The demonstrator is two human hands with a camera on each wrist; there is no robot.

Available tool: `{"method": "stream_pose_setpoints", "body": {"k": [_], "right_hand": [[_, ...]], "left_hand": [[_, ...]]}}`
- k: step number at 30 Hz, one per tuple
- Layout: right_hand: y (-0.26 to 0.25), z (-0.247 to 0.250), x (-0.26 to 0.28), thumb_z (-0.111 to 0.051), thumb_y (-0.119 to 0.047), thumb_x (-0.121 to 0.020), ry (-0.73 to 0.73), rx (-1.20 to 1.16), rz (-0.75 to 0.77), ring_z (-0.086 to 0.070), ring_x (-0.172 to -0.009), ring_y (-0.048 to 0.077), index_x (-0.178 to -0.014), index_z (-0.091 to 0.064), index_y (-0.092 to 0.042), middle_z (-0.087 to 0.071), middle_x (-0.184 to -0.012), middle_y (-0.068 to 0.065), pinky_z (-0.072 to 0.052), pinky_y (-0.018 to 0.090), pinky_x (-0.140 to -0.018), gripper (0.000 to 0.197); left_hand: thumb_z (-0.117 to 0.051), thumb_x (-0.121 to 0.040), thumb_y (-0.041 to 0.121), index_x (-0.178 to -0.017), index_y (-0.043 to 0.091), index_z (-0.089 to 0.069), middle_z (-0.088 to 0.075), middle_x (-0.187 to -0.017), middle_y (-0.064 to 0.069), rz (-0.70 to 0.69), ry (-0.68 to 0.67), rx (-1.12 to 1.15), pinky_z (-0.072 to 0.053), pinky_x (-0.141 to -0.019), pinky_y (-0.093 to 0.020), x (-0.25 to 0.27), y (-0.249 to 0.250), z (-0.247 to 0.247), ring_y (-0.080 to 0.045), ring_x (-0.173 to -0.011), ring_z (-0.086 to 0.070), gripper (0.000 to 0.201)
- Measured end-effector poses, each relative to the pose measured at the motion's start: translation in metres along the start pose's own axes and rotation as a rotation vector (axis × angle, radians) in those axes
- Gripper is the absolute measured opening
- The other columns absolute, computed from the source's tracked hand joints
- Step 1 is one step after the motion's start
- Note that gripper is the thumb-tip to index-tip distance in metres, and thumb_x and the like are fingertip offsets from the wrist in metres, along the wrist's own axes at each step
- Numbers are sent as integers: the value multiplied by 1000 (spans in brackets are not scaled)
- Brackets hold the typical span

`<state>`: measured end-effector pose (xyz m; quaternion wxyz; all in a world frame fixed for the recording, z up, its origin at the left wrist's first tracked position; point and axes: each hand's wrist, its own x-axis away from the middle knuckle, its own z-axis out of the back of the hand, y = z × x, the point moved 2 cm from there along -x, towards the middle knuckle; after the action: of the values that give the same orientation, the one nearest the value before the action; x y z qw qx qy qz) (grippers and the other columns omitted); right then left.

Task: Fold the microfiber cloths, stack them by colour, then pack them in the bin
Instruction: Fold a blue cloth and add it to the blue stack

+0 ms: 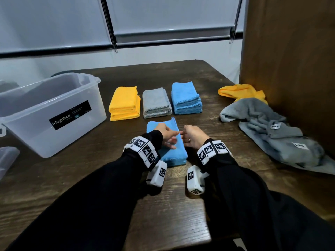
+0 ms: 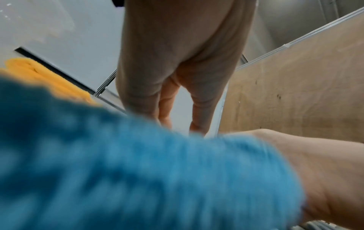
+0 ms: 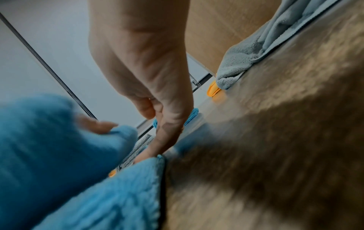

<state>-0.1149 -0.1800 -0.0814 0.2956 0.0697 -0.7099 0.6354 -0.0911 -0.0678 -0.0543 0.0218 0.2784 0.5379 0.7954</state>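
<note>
A folded blue cloth (image 1: 174, 156) lies on the dark wooden table (image 1: 172, 200) right in front of me. My left hand (image 1: 167, 135) rests on top of it, fingers straight and pressing down (image 2: 165, 109). My right hand (image 1: 192, 136) is at the cloth's right edge, one extended finger (image 3: 157, 147) touching the blue cloth (image 3: 108, 194) while the others curl in. Behind stand three folded stacks: yellow (image 1: 125, 104), grey (image 1: 156, 103) and blue (image 1: 186, 98). The clear plastic bin (image 1: 36, 134) stands at the left with no cloth visible inside.
Unfolded cloths lie heaped at the right: a yellow one (image 1: 241, 92) and several grey ones (image 1: 272, 131), against a brown wooden panel (image 1: 290, 69). Another clear container (image 1: 7, 160) shows at the far left edge. Window blinds hang behind the table.
</note>
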Motion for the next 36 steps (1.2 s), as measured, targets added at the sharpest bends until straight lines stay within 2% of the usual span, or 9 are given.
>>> {"method": "stream_pose_setpoints", "body": {"k": [4, 9, 12, 14, 18, 23, 28, 32, 36], "right_hand": [[0, 1, 5, -33, -17, -98, 50, 52, 42, -47, -61, 19, -91, -50, -6, -51, -77, 9, -41, 27, -54, 22], [1, -9, 2, -61, -10, -81, 78, 336, 175, -62, -95, 26, -107, -58, -3, -58, -107, 15, -53, 32, -61, 27], [1, -12, 8, -56, 11, -83, 8, 337, 191, -58, -75, 17, -97, -59, -6, -57, -91, 11, -52, 24, -53, 23], [1, -11, 9, -57, 15, -82, 5, 335, 195, -60, -76, 18, -107, -57, -4, -58, -100, 15, -53, 23, -49, 32], [-8, -7, 15, -66, 1, -78, 204, 615, 319, -55, -113, 30, -127, -48, -11, -47, -127, 14, -55, 43, -87, 53], [-17, -8, 19, -55, -15, -90, 162, 1055, 411, -27, -138, 31, -140, -43, -9, -26, -148, 13, -30, 39, -112, 52], [-25, -22, 7, -48, -35, -99, -56, 1330, 385, 12, -148, 31, -154, -6, -5, 15, -160, 11, -8, 47, -121, 75], [-22, -39, 4, -54, -49, -93, -166, 1510, 438, 18, -146, 30, -153, 3, -4, 21, -159, 8, -8, 58, -117, 94], [-14, -32, -7, -55, -62, -85, -264, 1572, 314, 16, -146, 35, -150, 13, 2, 21, -158, 17, -5, 49, -120, 114]], "left_hand": [[-26, -102, 3, -101, -9, -52, -51, -84, -16, 121, -139, 100, -47, -79, -46, 2, -3, -1, -27, -84, -55, 29], [-55, -90, -5, -86, 1, -61, -61, -78, -14, -214, -17, -344, -53, -52, -27, -5, 4, 14, -21, -66, -60, 10], [-57, -87, 2, -105, 6, -66, -67, -107, -11, -431, 190, -712, -47, -76, -23, -10, 13, 25, -24, -98, -63, 20], [-56, -90, 8, -123, 8, -57, -57, -129, -9, -398, 146, -920, -40, -93, -26, -15, 11, 29, -24, -118, -53, 33], [-55, -87, 3, -140, 14, -42, -40, -145, -7, -324, 15, -1071, -34, -102, -27, -19, 5, 35, -24, -132, -40, 55], [-56, -87, 1, -140, 15, -43, -41, -146, -7, -350, 49, -1063, -37, -103, -28, -14, 20, 61, -23, -130, -42, 56], [-73, -81, 21, -150, 10, -14, -15, -157, -10, -171, -159, -1384, -21, -111, -28, -10, 14, 79, -24, -144, -18, 92], [-73, -80, 30, -151, 10, 4, 15, -158, -7, -115, -259, -1484, -1, -116, -32, -13, 10, 77, -23, -145, 13, 107], [-74, -78, 36, -149, 9, 15, 22, -156, -7, -27, -342, -1502, -2, -117, -35, -21, 1, 76, -22, -145, 13, 117]]}}
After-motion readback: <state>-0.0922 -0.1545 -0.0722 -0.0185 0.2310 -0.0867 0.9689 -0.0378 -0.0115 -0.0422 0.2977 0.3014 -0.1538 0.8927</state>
